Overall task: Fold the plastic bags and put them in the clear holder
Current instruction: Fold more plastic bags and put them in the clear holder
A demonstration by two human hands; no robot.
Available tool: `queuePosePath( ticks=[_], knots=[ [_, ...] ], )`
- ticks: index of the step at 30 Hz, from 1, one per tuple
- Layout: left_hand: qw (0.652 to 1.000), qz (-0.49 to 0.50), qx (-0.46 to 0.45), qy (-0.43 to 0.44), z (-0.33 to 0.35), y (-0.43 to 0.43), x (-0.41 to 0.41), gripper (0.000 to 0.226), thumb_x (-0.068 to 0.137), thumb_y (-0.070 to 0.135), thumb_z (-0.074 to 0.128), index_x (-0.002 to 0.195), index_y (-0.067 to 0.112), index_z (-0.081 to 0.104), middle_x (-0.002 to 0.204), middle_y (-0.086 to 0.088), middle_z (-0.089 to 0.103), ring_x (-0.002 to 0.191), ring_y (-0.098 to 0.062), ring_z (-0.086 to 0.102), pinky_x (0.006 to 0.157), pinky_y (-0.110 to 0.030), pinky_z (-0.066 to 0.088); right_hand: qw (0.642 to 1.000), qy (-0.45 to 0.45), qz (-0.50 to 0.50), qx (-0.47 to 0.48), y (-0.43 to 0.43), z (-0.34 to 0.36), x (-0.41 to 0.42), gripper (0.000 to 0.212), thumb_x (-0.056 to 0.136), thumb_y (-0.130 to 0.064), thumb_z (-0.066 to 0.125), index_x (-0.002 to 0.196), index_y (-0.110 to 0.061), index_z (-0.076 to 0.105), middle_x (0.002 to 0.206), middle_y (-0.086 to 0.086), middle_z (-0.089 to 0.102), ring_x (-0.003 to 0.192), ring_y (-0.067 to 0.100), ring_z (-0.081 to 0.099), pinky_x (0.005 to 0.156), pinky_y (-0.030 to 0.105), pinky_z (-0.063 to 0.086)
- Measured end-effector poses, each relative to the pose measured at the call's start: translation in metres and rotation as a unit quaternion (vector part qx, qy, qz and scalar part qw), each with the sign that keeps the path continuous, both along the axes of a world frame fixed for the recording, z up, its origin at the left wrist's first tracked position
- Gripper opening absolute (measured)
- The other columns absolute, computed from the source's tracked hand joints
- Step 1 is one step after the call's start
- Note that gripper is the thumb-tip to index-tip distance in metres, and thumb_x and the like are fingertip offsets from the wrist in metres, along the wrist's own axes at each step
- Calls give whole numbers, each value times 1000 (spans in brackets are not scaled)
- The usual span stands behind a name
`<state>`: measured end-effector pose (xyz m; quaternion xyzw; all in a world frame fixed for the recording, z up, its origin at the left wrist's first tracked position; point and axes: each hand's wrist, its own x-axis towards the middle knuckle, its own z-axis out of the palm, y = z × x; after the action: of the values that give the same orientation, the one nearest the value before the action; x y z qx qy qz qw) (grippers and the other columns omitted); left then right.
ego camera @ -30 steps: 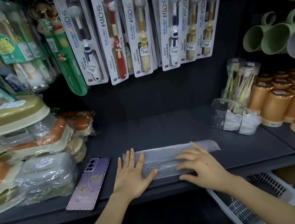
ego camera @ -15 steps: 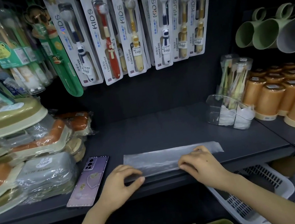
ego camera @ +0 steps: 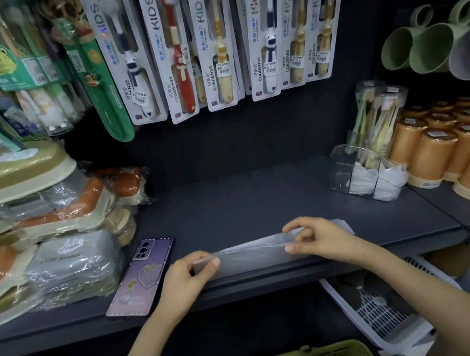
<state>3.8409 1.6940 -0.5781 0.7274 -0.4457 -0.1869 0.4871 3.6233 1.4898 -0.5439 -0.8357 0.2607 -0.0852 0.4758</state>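
Just the head cam here. The flat-palm smoothing from a second ago is over, and now I've got both hands curled into pinches. The left hand point(ego camera: 186, 278) grips the left end of the plastic bag point(ego camera: 250, 255) and the right hand point(ego camera: 324, 239) pinches it near the right end. The strip's near edge is lifting off the shelf point(ego camera: 247, 206), so I reckon another lengthwise fold is starting. The bag's at the shelf's front edge, just right of the phone point(ego camera: 140, 277). It's well apart from the clear holder point(ego camera: 344, 171) back right, which already has white folded bags in it.
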Motion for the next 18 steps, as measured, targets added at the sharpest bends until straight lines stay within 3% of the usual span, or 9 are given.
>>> queuePosePath(
  ticks=[3,6,10,14,18],
  knots=[
    [996,28,-38,81,1,0,-6,28,87,37,65,68,16,66,69,8,64,69,1,56,69,-14,41,1000,21,8,12,-6,-1,3,21,83,-23,75,99,-25,60,70,10,62,71,9,58,77,21,45],
    [991,68,-53,98,-1,-2,-8,31,96,12,56,66,10,63,63,9,63,63,2,55,66,-12,40,1000,18,-10,5,-5,1,7,10,87,-22,71,83,-13,67,71,-4,65,68,3,58,68,15,44],
    [988,108,-46,97,0,-3,-10,30,95,12,56,65,9,57,55,11,57,56,1,49,60,-17,36,998,32,-57,-17,-7,0,15,25,89,-23,68,73,-4,69,62,-2,67,60,4,59,63,18,47],
    [983,169,-30,63,1,-7,-16,22,94,16,59,72,13,58,56,-6,61,54,-18,50,61,-31,38,986,90,-91,-110,-7,-8,24,33,87,-34,66,59,-16,66,57,-13,64,67,9,60,74,33,49],
    [967,247,31,-59,1,-13,-21,19,93,21,56,75,19,56,55,2,61,53,-10,54,51,-22,34,973,142,-94,-159,-4,-2,34,29,87,-35,63,60,-24,63,66,-14,63,77,8,61,75,31,49]
  ],
)
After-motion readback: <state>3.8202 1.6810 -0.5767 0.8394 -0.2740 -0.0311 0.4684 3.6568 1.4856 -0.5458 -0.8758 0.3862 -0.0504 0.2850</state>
